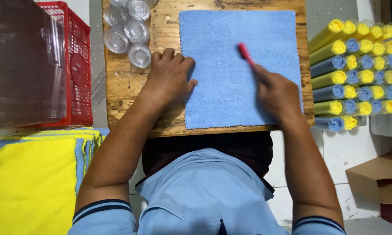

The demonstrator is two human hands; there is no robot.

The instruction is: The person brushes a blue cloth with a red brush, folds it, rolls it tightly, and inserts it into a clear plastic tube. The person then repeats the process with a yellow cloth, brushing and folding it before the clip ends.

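A blue fluffy cloth (235, 39) lies spread flat on a small wooden table (165, 30). My left hand (170, 78) rests palm down at the cloth's left edge, fingers partly on the wood. My right hand (276, 93) lies over the cloth's right part and grips a thin red stick (245, 52) that points up and left across the cloth. The stick's lower end is hidden in my blurred fingers.
Clear plastic lids or cups (128, 32) crowd the table's far left corner. A red crate (76, 65) and a clear bin (17, 61) stand to the left. Yellow and blue cloths (26, 182) are stacked at lower left. Tubes holding rolled yellow and blue cloths (355, 74) lie at right, a cardboard box (376, 178) below them.
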